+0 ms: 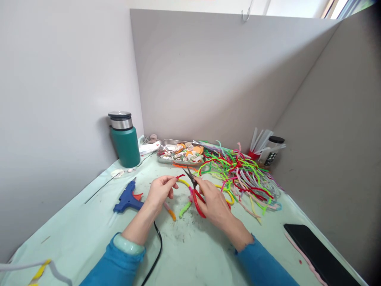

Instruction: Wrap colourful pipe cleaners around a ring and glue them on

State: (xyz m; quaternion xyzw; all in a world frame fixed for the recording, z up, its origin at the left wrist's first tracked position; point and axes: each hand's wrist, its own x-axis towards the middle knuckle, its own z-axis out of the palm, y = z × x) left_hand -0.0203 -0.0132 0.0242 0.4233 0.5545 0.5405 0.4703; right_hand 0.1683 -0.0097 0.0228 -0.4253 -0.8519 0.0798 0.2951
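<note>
Pinched between the fingertips of my left hand [160, 191] is a thin fuzzy pipe cleaner [185, 182], yellow with a red end. My right hand [214, 201] grips red-handled scissors [196, 203]. Their dark blades stand apart, pointing up and left, close to the pipe cleaner's red tip; whether they touch it I cannot tell. Below and between my hands lie an orange-tipped fuzzy piece [171, 213] and a light green one [185, 209]. Part of a yellow loop [230, 195] shows behind my right hand.
A blue glue gun [128, 197] lies beside my left wrist, near a black cord [157, 250]. Farther back stand a green bottle [126, 145], a metal tray [178, 162] of small flat pieces, and a pipe-cleaner heap [238, 169]. A black phone-like slab [318, 252] lies right.
</note>
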